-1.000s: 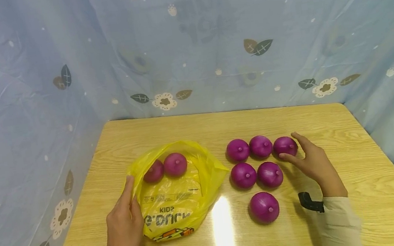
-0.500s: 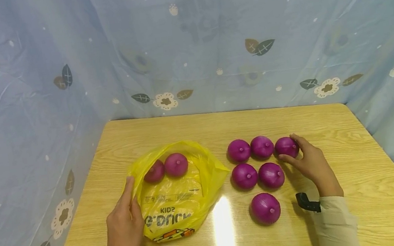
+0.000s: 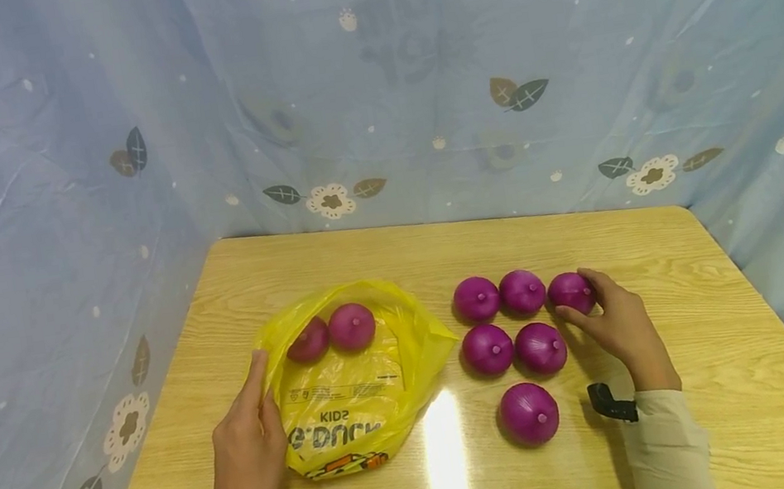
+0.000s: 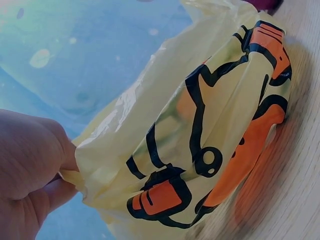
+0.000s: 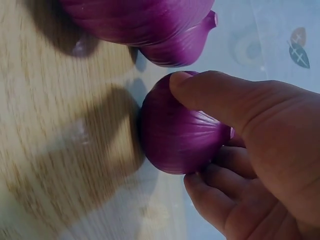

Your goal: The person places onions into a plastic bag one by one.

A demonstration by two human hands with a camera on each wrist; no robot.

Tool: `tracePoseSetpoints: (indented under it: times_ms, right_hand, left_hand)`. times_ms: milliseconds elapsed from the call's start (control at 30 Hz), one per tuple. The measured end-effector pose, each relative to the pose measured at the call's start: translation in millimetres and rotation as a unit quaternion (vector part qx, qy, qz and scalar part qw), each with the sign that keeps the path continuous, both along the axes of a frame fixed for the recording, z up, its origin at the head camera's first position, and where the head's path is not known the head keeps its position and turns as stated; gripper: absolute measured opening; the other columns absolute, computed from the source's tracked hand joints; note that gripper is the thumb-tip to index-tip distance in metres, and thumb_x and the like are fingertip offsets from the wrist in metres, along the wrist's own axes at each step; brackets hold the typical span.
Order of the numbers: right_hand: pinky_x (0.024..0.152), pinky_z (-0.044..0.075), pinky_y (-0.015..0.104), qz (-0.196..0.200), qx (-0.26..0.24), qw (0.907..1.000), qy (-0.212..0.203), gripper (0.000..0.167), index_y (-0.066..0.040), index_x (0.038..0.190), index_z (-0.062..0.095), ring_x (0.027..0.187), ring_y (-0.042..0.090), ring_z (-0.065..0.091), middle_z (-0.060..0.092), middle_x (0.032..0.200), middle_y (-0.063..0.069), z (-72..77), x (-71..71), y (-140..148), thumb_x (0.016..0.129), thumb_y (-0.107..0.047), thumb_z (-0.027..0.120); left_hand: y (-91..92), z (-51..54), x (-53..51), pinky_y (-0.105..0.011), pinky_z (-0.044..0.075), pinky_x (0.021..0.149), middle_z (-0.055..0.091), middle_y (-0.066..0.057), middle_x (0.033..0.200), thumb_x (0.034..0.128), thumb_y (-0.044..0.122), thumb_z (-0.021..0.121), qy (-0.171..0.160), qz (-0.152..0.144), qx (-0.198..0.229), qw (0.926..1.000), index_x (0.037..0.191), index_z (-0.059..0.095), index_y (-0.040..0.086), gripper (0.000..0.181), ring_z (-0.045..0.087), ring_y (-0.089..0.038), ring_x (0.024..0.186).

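My left hand (image 3: 245,445) pinches the left rim of a yellow plastic bag (image 3: 416,341) that lies with its mouth spread. Its thumb and fingers fold over the film in the left wrist view, where the bag wall (image 4: 170,135) bears orange and black print. Two purple onions, one (image 3: 353,327) fully visible and one (image 3: 309,341) partly covered, sit inside the bag. On the right, my right hand (image 3: 621,321) grips a purple onion (image 3: 570,293) at the end of the back row. In the right wrist view, the thumb lies over this onion (image 5: 180,130) and the fingers curl beneath.
Several more purple onions stand between the bag and my right hand, including one (image 3: 522,292) beside the held onion and one (image 3: 529,414) nearest me. Everything is on a wooden table (image 3: 740,363). A blue patterned curtain (image 3: 418,107) borders its back and sides.
My right hand has closed its thumb and fingers onto the onion at the right end of the back row. The left hand and bag have stayed in place.
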State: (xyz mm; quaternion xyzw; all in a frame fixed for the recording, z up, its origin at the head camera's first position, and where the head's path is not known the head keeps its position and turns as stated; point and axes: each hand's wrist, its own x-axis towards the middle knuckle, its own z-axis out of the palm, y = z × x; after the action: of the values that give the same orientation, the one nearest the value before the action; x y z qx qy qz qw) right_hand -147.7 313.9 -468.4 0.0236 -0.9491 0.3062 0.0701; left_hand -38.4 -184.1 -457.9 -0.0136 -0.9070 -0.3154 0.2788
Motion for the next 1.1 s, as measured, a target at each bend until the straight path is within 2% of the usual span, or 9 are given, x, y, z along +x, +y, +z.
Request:
tracePoseSetpoints:
  times_ms: [200, 333, 467, 667, 933, 1100]
  right_hand:
    - [0.099, 0.049, 0.065, -0.002, 0.011, 0.9999, 0.013, 0.078, 0.01, 0.151, 0.045, 0.117, 0.053, 0.062, 0.062, 0.133, 0.04, 8.5, 3.7, 0.3, 0.093, -0.025, 0.084]
    - [0.097, 0.05, 0.066, -0.004, 0.02, 0.999, 0.04, 0.075, 0.011, 0.149, 0.046, 0.115, 0.055, 0.063, 0.062, 0.13, 0.041, 19.0, 5.4, 0.2, 0.092, -0.02, 0.084]
    - [0.094, 0.051, 0.066, -0.003, 0.025, 0.9982, 0.055, 0.074, 0.01, 0.149, 0.047, 0.113, 0.054, 0.064, 0.064, 0.128, 0.04, 29.2, 7.9, -0.3, 0.092, -0.019, 0.084]
    - [0.097, 0.049, 0.068, 0.005, 0.017, 0.9981, 0.059, 0.075, 0.007, 0.152, 0.047, 0.119, 0.054, 0.062, 0.063, 0.133, 0.038, 45.7, 10.6, -4.6, 0.092, -0.02, 0.084]
    - [0.096, 0.049, 0.069, 0.026, 0.028, 0.9956, 0.085, 0.075, 0.003, 0.152, 0.05, 0.117, 0.054, 0.063, 0.065, 0.131, 0.037, 71.0, 14.7, -13.5, 0.09, -0.018, 0.086]
    - [0.094, 0.049, 0.069, 0.04, 0.035, 0.9935, 0.101, 0.075, 0.001, 0.152, 0.05, 0.113, 0.053, 0.065, 0.068, 0.126, 0.035, 90.0, 19.0, -24.7, 0.089, -0.017, 0.086]
  left_hand:
    - [0.0, 0.8, 0.5, -0.053, 0.06, 0.084, 0.059, -0.017, 0.149, 0.0991, -0.012, 0.062, -0.015, 0.006, 0.002, 0.9999, 0.16, 0.048, 0.013, 0.067, 0.069, -0.036, 0.114]
    - [-0.2, 1.4, -0.1, -0.054, 0.058, 0.088, 0.059, -0.017, 0.149, 0.0989, -0.012, 0.062, -0.014, 0.003, 0.004, 0.9999, 0.16, 0.048, 0.013, 0.068, 0.065, -0.041, 0.123]
    - [0.2, 1.0, -1.5, -0.053, 0.058, 0.087, 0.06, -0.018, 0.148, 0.0985, -0.012, 0.063, -0.006, -0.004, 0.005, 1.0, 0.159, 0.049, 0.011, 0.066, 0.066, -0.042, 0.121]
    - [0.6, 1.3, -2.7, -0.052, 0.059, 0.084, 0.06, -0.019, 0.147, 0.0982, -0.013, 0.063, 0.007, -0.009, 0.005, 0.9999, 0.159, 0.049, 0.011, 0.067, 0.069, -0.04, 0.115]
    - [1.0, 1.5, -1.7, -0.053, 0.057, 0.089, 0.06, -0.018, 0.148, 0.0986, -0.013, 0.062, -0.002, -0.006, 0.005, 1.0, 0.159, 0.049, 0.01, 0.066, 0.065, -0.041, 0.123]
    - [1.4, 1.9, -1.6, -0.054, 0.059, 0.087, 0.059, -0.017, 0.149, 0.0989, -0.012, 0.062, -0.003, -0.006, 0.007, 1.0, 0.159, 0.05, 0.01, 0.065, 0.066, -0.04, 0.12]
